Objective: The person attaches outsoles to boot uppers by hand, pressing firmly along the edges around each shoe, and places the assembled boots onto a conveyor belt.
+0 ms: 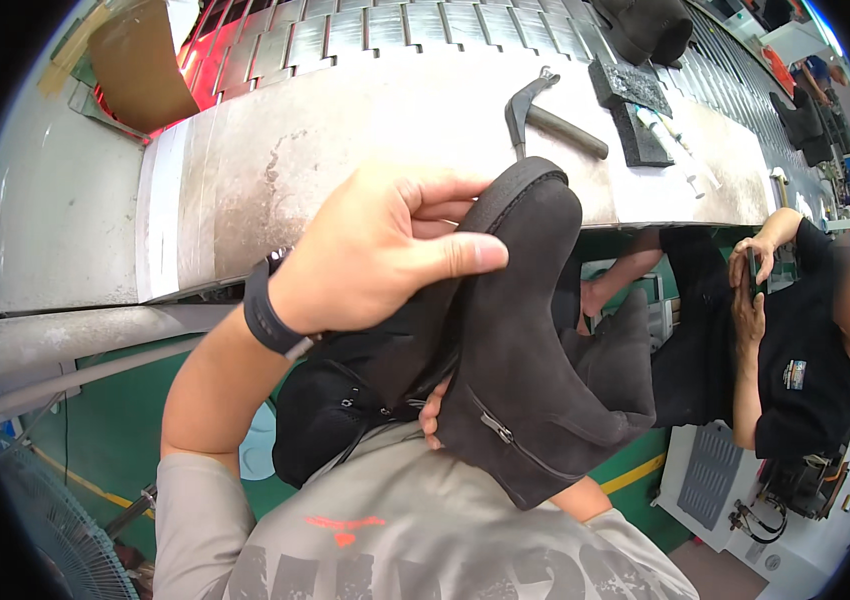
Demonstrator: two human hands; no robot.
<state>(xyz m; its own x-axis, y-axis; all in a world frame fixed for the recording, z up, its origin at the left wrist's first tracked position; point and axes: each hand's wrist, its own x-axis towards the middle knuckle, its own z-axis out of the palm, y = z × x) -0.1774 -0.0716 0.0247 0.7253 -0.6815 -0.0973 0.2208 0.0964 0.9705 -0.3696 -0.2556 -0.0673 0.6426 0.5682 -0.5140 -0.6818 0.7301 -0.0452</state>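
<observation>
A dark grey suede ankle boot [535,340] with a side zip is held close against my chest, its sole edge turned up toward the workbench. My left hand [375,250] lies over its upper part, thumb stretched along the suede. My right hand [432,410] is almost hidden underneath, only a few fingertips showing at the boot's lower edge beside the zip. A black bag or cloth [335,410] sits under the boot on my lap.
A worn metal workbench [275,170] runs across ahead, bearing a hammer [545,115], black foam blocks [630,100] and white tubes. Behind it a slatted conveyor [385,30] carries dark boots [645,25]. A seated person in black [795,360] is on the right. A fan [45,530] stands lower left.
</observation>
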